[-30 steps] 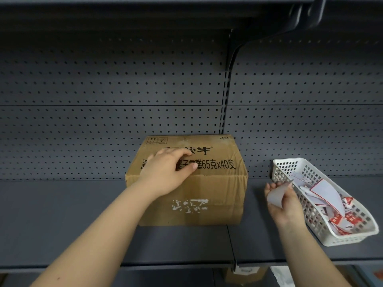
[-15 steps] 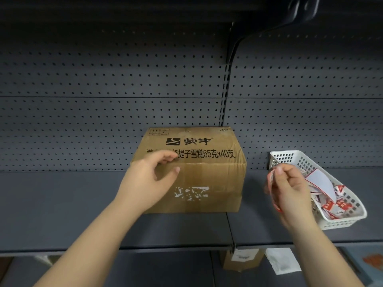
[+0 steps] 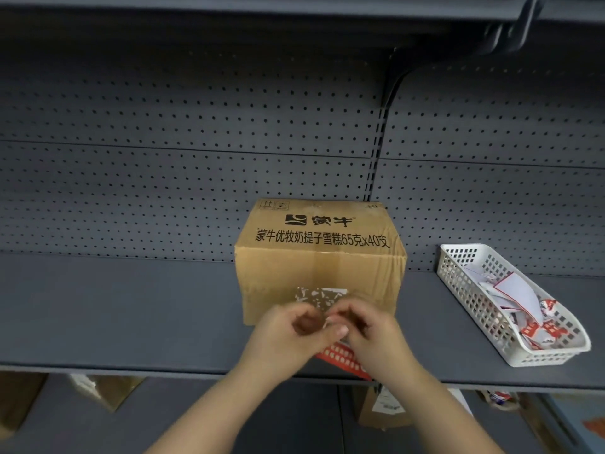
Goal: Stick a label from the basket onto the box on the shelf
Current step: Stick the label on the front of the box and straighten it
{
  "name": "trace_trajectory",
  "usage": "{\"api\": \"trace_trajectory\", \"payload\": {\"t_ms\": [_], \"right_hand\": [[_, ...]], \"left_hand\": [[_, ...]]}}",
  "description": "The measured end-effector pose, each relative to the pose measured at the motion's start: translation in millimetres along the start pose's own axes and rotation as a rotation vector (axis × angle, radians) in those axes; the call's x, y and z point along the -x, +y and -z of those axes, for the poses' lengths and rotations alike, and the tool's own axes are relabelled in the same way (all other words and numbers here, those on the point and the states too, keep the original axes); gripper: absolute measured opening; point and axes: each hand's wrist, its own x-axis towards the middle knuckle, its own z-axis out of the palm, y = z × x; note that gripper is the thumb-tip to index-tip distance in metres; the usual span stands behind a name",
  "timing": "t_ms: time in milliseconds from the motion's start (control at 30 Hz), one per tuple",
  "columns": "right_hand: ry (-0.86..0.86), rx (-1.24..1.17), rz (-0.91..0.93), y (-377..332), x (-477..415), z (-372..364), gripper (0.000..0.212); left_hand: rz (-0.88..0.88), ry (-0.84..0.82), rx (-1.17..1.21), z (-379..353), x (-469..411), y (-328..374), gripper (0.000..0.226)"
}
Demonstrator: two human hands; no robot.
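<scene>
I see both hands meeting low in front of the cardboard box (image 3: 319, 263), which sits on the grey shelf (image 3: 114, 309). My left hand (image 3: 288, 339) and right hand (image 3: 373, 335) are curled, fingertips pinching a red-and-white label (image 3: 342, 357) between them. The white basket (image 3: 465, 290) of labels stands well apart, to the right.

One brown box (image 3: 319, 260) sits on one grey shelf (image 3: 131, 309). One white basket (image 3: 474, 299) holds a pile of labels (image 3: 523, 309), too jumbled to count. Two hands (image 3: 330, 335) meet in front of the box, with one red and white label (image 3: 342, 357) between them
</scene>
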Motion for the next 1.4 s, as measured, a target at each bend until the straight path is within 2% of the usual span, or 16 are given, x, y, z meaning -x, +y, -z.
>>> {"api": "trace_trajectory", "payload": {"t_ms": [100,200,300,400,500,567,767,867,1000,1067,1200,1400], "right_hand": [[-0.054,-0.021,0.009,4,5,-12,0.023],[-0.09,-0.069,-0.014,8,7,-17,0.022],[-0.134,-0.122,-0.064,13,6,-18,0.021],[-0.171,-0.204,-0.155,15,6,-18,0.019],[-0.135,-0.291,-0.364,18,8,-14,0.018],[-0.109,-0.264,-0.46,20,8,-10,0.012],[-0.044,-0.154,-0.594,26,8,-9,0.031],[0.01,-0.029,-0.574,29,0,-8,0.034],[0.072,0.211,-0.43,34,-14,-9,0.033],[0.074,0.34,-0.333,38,-20,-12,0.032],[0.138,0.529,-0.174,48,-27,-18,0.03],[0.217,0.627,-0.123,54,-30,-25,0.03]], "left_hand": [[0.071,0.046,0.101,-4,5,-12,0.032],[0.188,0.044,0.24,-4,9,-16,0.033],[0.247,0.024,0.306,-4,11,-22,0.024],[0.239,0.029,0.278,-5,11,-26,0.016],[0.232,0.106,0.24,-4,5,-31,0.017],[0.225,0.163,0.237,-2,0,-33,0.017],[0.197,0.228,0.229,4,-12,-39,0.019],[0.126,0.236,0.124,3,-17,-40,0.017],[-0.058,0.277,-0.394,3,-27,-41,0.026],[-0.125,0.301,-0.577,4,-32,-40,0.026],[-0.088,0.293,-0.648,6,-43,-40,0.032],[-0.104,0.328,-0.706,3,-52,-41,0.037]]}}
